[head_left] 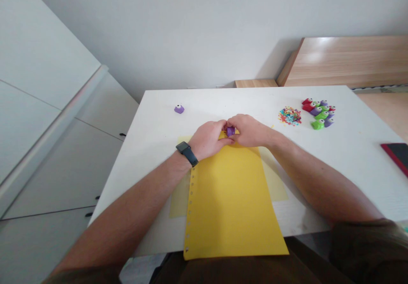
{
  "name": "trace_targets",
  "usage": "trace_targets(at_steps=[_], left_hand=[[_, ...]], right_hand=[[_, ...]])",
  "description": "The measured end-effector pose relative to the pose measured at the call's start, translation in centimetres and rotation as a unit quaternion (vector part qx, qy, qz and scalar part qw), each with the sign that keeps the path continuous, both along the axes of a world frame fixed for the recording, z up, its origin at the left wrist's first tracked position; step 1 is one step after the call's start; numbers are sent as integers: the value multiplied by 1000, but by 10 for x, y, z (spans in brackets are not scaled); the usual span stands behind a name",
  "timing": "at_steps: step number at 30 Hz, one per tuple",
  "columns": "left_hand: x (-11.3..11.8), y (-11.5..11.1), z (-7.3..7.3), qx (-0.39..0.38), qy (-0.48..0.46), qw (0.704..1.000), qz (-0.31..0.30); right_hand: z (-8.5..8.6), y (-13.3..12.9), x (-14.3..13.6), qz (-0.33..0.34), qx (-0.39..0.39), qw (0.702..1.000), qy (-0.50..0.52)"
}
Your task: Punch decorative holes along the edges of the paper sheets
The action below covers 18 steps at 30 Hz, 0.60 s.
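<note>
A purple craft paper punch [230, 131] sits at the far edge of a yellow sheet of paper [237, 203], between my two hands. My right hand [250, 130] is closed around the punch, its thumb and fingers on either side. My left hand [208, 139], with a dark watch on the wrist, is closed on the sheet's far edge, its fingertips right beside the punch. Part of the paper's edge is hidden under my fingers. A row of small punched holes runs down the sheet's left side, and its near end hangs over the table edge.
A paler yellow sheet [277, 182] lies beneath on the white table [143, 139]. Another purple punch [179, 109] stands at the back left. Colourful paper cutouts [290, 116] form a pile at right, beside several red, green and purple punches [321, 114]. A red-edged dark object [397, 154] lies far right.
</note>
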<state>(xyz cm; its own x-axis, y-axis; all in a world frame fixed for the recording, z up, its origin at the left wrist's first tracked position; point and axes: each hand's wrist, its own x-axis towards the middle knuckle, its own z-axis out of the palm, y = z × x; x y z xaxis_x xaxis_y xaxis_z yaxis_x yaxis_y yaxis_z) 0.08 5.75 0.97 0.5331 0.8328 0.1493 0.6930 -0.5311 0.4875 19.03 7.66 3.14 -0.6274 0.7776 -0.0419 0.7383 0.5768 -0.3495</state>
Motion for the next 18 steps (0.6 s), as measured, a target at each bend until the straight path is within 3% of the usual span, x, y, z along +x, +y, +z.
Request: trace_targets(at_steps=[18], left_hand=[[-2,2,-8,31,19,999,-15]], right_hand=[[-3,-1,-1,1,13,1000,4]])
